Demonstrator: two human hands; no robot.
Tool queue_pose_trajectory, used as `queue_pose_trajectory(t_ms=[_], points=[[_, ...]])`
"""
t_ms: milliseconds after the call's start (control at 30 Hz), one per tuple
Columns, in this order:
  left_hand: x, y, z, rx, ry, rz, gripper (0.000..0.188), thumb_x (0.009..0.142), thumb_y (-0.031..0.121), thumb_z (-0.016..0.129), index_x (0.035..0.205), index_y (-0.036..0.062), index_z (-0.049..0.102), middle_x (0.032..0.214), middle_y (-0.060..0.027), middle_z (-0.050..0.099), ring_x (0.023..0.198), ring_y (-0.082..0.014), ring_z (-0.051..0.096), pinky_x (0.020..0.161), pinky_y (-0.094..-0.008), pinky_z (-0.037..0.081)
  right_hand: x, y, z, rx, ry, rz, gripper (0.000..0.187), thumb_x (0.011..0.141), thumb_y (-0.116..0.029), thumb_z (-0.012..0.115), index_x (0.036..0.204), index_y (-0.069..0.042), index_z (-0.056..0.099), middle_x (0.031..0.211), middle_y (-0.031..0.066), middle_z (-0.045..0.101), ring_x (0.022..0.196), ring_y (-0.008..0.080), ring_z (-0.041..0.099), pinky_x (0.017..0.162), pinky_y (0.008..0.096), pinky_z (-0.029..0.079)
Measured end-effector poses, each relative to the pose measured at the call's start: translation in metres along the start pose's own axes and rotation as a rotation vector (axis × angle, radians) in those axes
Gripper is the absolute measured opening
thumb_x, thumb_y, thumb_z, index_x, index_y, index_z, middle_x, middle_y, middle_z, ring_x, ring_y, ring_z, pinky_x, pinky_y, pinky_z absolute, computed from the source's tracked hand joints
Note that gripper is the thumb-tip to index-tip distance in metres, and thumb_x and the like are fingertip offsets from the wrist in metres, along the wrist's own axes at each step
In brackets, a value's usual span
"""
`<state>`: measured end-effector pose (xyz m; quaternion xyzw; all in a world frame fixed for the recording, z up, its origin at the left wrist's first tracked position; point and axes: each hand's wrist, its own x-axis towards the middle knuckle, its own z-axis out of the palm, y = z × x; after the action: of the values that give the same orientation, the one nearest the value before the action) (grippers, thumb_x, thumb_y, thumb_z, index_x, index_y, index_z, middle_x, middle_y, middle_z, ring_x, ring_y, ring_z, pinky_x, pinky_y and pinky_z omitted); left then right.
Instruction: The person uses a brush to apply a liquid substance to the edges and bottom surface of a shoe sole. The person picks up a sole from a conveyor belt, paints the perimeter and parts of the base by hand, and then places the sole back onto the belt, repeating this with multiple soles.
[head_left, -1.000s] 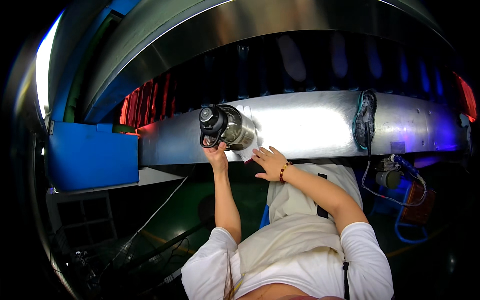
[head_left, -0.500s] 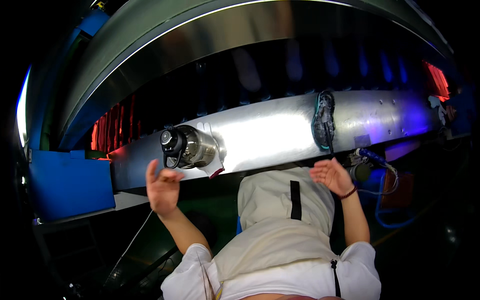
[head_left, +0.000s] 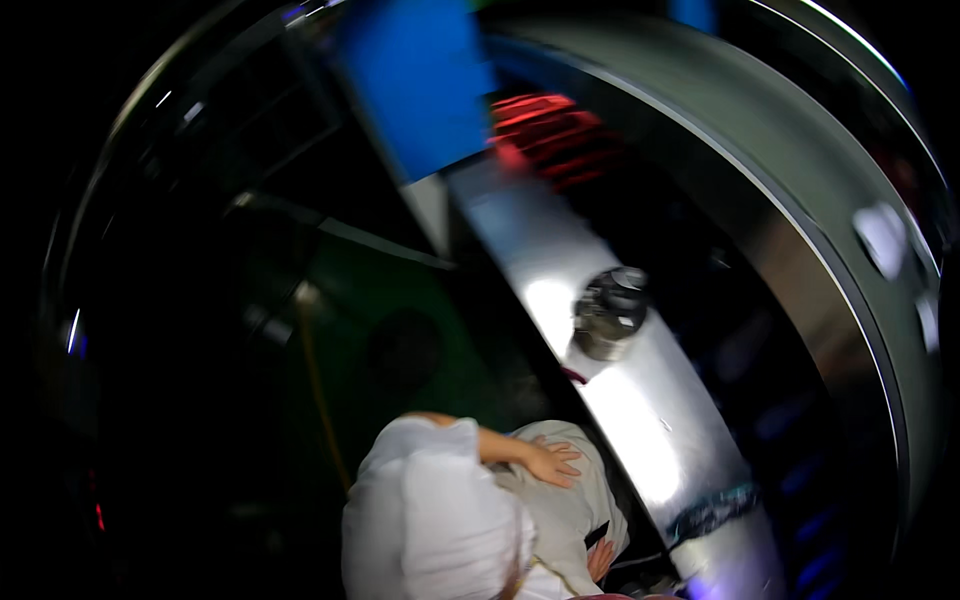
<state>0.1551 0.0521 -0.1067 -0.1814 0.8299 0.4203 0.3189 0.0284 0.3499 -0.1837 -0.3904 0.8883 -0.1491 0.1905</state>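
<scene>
From my end of the head feed, one container: a bottle (head_left: 610,318) with a dark lid on, standing on the metal worktop (head_left: 655,445). Body looks see-through, but blur means I can't make out what's inside. A small dark red tip (head_left: 575,376) pokes out beside it at the worktop's near edge. Further along the same strip I get a dark piece with a teal edge (head_left: 712,513), well apart from the bottle.

Left hand (head_left: 552,464): open, fingers spread, palm down on the beige cloth (head_left: 560,510) over the lap, gripping nothing I can see. Right hand (head_left: 601,558): only partly in my view, resting against the same cloth on its far side; I can't tell how far open it is.

Cloth sits directly under the left hand, touching. Bottle is up and to the right of that hand in my view, across the worktop's edge, clear of both hands.
</scene>
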Motion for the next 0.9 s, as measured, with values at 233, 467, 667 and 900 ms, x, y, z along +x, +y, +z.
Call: queue_pose_trajectory(t_ms=[233,467,667,900], points=[[-0.025,-0.011,0.015,-0.12,0.208,0.061,0.048,0.086,0.045,0.034,0.126,0.0196,0.044,0.135,-0.014,0.033,0.125,-0.0319,0.029,0.1,-0.0411,0.025,0.095,-0.026,-0.017,-0.085,-0.09,-0.428,0.038,0.086,-0.027,0.045,0.12,-0.009,0.046,0.122,0.0155,0.042,0.112,0.028,0.038,0.093,0.0376,0.031],[-0.055,0.019,-0.049,-0.991,0.004,-0.143,0.029,0.075,0.027,0.051,0.074,0.0009,0.064,0.067,-0.0099,0.063,0.063,-0.0186,0.062,0.06,-0.0293,0.05,0.141,-0.069,-0.005,-0.134,-0.185,-0.647,0.037,0.086,-0.026,0.046,0.118,-0.008,0.047,0.117,0.0146,0.045,0.107,0.0261,0.041,0.089,0.036,0.033],[-0.041,0.013,-0.028,-1.042,0.103,-0.016,0.029,0.076,0.028,0.051,0.074,0.0007,0.062,0.068,-0.0107,0.063,0.061,-0.018,0.062,0.057,-0.0286,0.051,0.156,-0.103,0.018,-0.15,-0.195,-0.728,0.035,0.086,-0.025,0.047,0.116,-0.007,0.049,0.113,0.0139,0.047,0.102,0.0245,0.043,0.086,0.0347,0.035],[-0.032,0.012,-0.013,-1.065,0.174,-0.026,0.03,0.077,0.029,0.051,0.074,0.0005,0.061,0.07,-0.0116,0.064,0.059,-0.0173,0.062,0.053,-0.0277,0.052,0.158,-0.112,0.023,-0.166,-0.212,-0.734,0.034,0.085,-0.024,0.048,0.114,-0.006,0.05,0.108,0.0131,0.049,0.097,0.0226,0.045,0.083,0.0331,0.037]])
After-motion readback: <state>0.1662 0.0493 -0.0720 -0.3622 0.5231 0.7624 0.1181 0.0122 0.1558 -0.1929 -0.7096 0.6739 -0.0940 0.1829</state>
